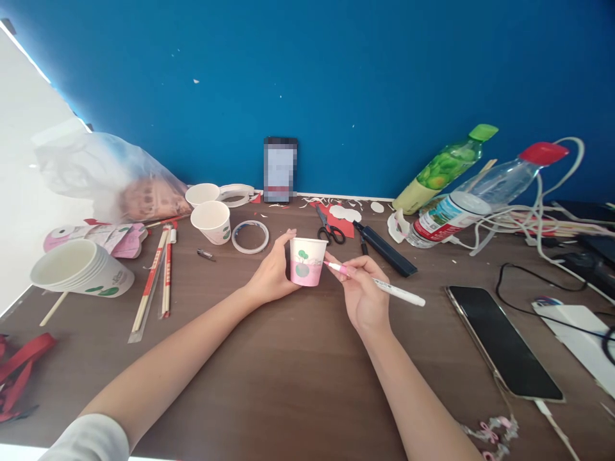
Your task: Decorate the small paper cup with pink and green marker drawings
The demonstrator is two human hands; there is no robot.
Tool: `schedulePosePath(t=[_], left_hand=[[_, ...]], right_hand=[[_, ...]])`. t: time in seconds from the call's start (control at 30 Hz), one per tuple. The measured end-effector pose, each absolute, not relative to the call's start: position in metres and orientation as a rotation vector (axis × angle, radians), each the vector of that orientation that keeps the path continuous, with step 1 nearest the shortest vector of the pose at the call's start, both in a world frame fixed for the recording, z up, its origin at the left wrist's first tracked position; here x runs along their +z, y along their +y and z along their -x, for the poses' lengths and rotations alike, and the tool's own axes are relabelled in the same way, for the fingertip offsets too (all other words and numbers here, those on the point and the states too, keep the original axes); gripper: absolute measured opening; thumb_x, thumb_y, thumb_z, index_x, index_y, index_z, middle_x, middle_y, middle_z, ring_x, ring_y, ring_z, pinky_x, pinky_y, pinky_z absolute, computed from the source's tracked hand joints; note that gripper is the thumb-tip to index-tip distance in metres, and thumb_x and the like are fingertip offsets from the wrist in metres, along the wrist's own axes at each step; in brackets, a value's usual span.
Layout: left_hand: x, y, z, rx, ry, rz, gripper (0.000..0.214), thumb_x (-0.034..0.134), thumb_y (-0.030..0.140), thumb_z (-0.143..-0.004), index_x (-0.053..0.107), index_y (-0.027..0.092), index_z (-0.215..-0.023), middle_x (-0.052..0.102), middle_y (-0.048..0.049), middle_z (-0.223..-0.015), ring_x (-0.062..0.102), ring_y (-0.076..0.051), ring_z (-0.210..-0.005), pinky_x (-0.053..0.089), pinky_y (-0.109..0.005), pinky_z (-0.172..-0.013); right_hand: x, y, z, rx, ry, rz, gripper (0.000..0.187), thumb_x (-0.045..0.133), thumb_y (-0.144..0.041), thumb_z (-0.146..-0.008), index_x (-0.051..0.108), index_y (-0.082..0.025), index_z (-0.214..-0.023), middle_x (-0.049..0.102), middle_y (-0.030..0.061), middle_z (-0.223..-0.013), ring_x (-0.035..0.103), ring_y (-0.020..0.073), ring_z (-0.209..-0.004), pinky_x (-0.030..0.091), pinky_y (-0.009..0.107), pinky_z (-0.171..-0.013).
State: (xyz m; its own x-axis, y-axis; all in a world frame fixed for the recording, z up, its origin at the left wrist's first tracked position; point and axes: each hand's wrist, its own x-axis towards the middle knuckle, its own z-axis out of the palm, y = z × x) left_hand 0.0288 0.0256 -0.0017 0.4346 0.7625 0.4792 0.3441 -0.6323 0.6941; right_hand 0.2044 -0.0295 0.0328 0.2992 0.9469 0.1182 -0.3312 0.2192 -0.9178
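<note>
A white paper cup (307,261) with a green plant print is held upright over the middle of the table. Pink covers the lower part of its outside. My left hand (273,269) is closed around the cup's left side, its fingers partly hidden behind it. In my right hand (366,291) is a white marker pen (400,293) with a pink tip end, gripped like a writing tool. The pen's tip points at the cup's right side; I cannot tell whether it touches.
Stacked paper cups (81,272), wrapped chopsticks (151,282) and a tape roll (250,237) lie to the left. Scissors (331,232) and a black box cutter (387,250) are behind my right hand. Two bottles (451,211), cables and a phone (502,339) occupy the right side.
</note>
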Motion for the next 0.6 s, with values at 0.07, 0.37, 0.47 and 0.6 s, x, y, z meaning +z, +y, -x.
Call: schedulePosePath(t=[0.07,0.37,0.47,0.6], left_hand=[[0.000,0.025,-0.028,1.054,0.936,-2.176,0.103,0.078,0.031,-0.068,0.009,0.018,-0.143,0.026,-0.0263,-0.151,0.033,-0.039,-0.142,0.035,-0.055,-0.112],[0.006,0.023,-0.027,1.018,0.896,-2.236,0.090,0.078,0.035,-0.070,0.022,0.021,-0.139,0.037,-0.0219,-0.148,0.028,-0.040,-0.144,0.028,-0.059,-0.116],[0.004,0.024,-0.028,1.071,0.870,-2.258,0.086,0.077,0.035,-0.072,0.024,0.020,-0.138,0.041,-0.0215,-0.144,0.031,-0.037,-0.143,0.031,-0.056,-0.116],[0.003,0.025,-0.028,1.108,0.870,-2.281,0.084,0.076,0.034,-0.072,0.024,0.021,-0.137,0.042,-0.0210,-0.142,0.034,-0.037,-0.142,0.034,-0.055,-0.114]], right_hand=[[0.032,-0.032,-0.204,1.002,-0.883,0.938,0.013,0.071,-0.024,-0.070,0.062,-0.022,-0.061,0.054,-0.0075,-0.051,0.065,0.0144,-0.058,0.047,0.055,-0.102],[0.032,-0.042,-0.202,0.701,-1.190,1.101,0.008,0.068,-0.021,-0.076,0.064,-0.023,-0.070,0.068,0.0000,-0.066,0.070,0.0308,-0.104,0.049,0.051,-0.099],[0.036,-0.045,-0.198,0.616,-1.284,1.149,0.006,0.067,-0.023,-0.077,0.064,-0.024,-0.072,0.074,0.0043,-0.079,0.069,0.0310,-0.108,0.049,0.050,-0.099],[0.036,-0.045,-0.197,0.584,-1.325,1.177,0.006,0.066,-0.024,-0.079,0.064,-0.024,-0.073,0.074,0.0056,-0.081,0.069,0.0301,-0.108,0.051,0.049,-0.097]])
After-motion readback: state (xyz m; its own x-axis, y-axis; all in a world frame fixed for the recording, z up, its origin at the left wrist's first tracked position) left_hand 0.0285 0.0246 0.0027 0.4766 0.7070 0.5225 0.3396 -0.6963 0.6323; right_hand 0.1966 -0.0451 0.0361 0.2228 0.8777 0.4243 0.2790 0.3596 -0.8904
